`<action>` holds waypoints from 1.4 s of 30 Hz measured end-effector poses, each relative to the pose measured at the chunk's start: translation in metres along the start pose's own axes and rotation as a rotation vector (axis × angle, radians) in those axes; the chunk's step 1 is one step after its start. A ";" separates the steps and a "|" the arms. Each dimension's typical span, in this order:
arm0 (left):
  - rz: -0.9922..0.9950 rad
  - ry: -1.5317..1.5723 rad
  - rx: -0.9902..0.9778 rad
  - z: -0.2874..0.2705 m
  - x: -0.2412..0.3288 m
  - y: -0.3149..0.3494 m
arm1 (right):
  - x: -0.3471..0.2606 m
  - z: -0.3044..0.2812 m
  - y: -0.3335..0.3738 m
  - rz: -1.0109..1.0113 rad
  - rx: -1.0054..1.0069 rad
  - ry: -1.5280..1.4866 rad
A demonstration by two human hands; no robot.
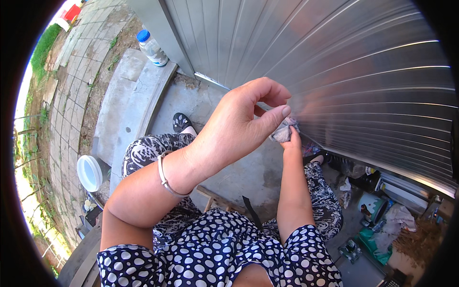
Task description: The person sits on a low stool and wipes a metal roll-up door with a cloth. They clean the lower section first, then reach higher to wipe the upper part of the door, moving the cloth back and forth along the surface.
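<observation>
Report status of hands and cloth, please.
Left hand raised, loosely curled, seemingly empty. Right hand grips crumpled cloth by metal panel. Clutter at lower right.

Navy white-dotted top (pixel 210 239), swirl-patterned trousers (pixel 323 201), silver bangle (pixel 161 171), dark shoes (pixel 181 123)

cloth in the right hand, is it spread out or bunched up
Bunched up: the cloth shows as a small, creased wad in the right hand, its folds crowded together.

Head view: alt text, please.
A person's right hand holds a crumpled cloth near a ribbed grey metal panel; the left hand is raised, loosely curled. At upper left, a blue-capped jar stands on a concrete ledge.
</observation>
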State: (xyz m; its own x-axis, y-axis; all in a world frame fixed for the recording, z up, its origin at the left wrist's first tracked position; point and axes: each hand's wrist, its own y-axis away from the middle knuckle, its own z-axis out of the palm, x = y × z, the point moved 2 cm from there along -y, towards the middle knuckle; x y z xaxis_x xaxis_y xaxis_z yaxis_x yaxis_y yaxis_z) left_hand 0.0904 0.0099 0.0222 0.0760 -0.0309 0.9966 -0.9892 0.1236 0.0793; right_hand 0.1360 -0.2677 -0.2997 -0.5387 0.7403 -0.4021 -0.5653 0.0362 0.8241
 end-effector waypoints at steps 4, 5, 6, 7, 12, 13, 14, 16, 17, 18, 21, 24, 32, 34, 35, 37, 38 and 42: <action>0.068 -0.011 0.024 0.001 -0.002 -0.003 | -0.016 0.018 0.053 -0.106 -0.090 -0.035; 0.080 -0.018 0.035 0.001 -0.002 -0.005 | -0.021 0.022 0.064 -0.134 -0.128 -0.052; 0.093 -0.019 0.051 0.000 -0.003 -0.006 | -0.028 0.026 0.075 -0.185 -0.141 -0.024; 0.112 -0.016 0.061 0.001 -0.002 -0.008 | -0.038 0.028 0.087 -0.230 -0.215 -0.024; 0.165 -0.078 0.147 -0.007 -0.004 -0.012 | -0.080 0.062 0.162 -0.478 -0.429 0.033; 0.165 -0.077 0.147 -0.007 -0.002 -0.013 | -0.089 0.065 0.176 -0.554 -0.467 0.074; 0.162 -0.081 0.153 -0.008 -0.002 -0.013 | -0.092 0.075 0.193 -0.574 -0.471 0.080; 0.151 -0.077 0.159 -0.009 -0.003 -0.012 | -0.091 0.095 0.225 -0.631 -0.409 0.085; 0.146 -0.069 0.160 -0.009 -0.003 -0.011 | -0.091 0.093 0.221 -0.622 -0.392 0.071; 0.141 -0.061 0.162 -0.010 -0.002 -0.010 | -0.090 0.090 0.210 -0.612 -0.378 0.058; 0.157 -0.072 0.152 -0.008 -0.001 -0.011 | -0.081 0.074 0.169 -0.542 -0.334 -0.006; 0.127 -0.066 0.143 -0.010 0.001 -0.007 | -0.050 0.079 0.147 -0.345 -0.271 -0.096; 0.094 0.032 0.068 -0.008 0.006 0.002 | -0.008 0.040 0.045 -0.082 -0.164 -0.219; 0.102 0.023 0.063 -0.008 0.007 0.004 | 0.006 0.037 0.022 -0.049 -0.130 -0.220; 0.093 0.030 0.059 -0.009 0.007 0.003 | 0.011 0.036 0.011 -0.033 -0.114 -0.216; 0.078 0.043 0.045 -0.009 0.008 0.001 | 0.022 0.035 -0.011 -0.014 -0.084 -0.205; 0.077 0.038 0.042 -0.008 0.008 0.000 | 0.025 0.033 -0.022 -0.011 -0.073 -0.196; 0.064 0.018 0.058 -0.011 0.005 -0.002 | 0.045 0.041 -0.061 0.036 -0.026 -0.138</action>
State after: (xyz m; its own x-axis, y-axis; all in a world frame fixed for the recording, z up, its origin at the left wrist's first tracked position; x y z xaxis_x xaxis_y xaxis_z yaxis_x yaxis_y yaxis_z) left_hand 0.0940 0.0206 0.0269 0.0137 -0.0072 0.9999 -0.9977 0.0666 0.0142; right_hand 0.1721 -0.2090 -0.3511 -0.4693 0.8260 -0.3122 -0.5637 -0.0081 0.8259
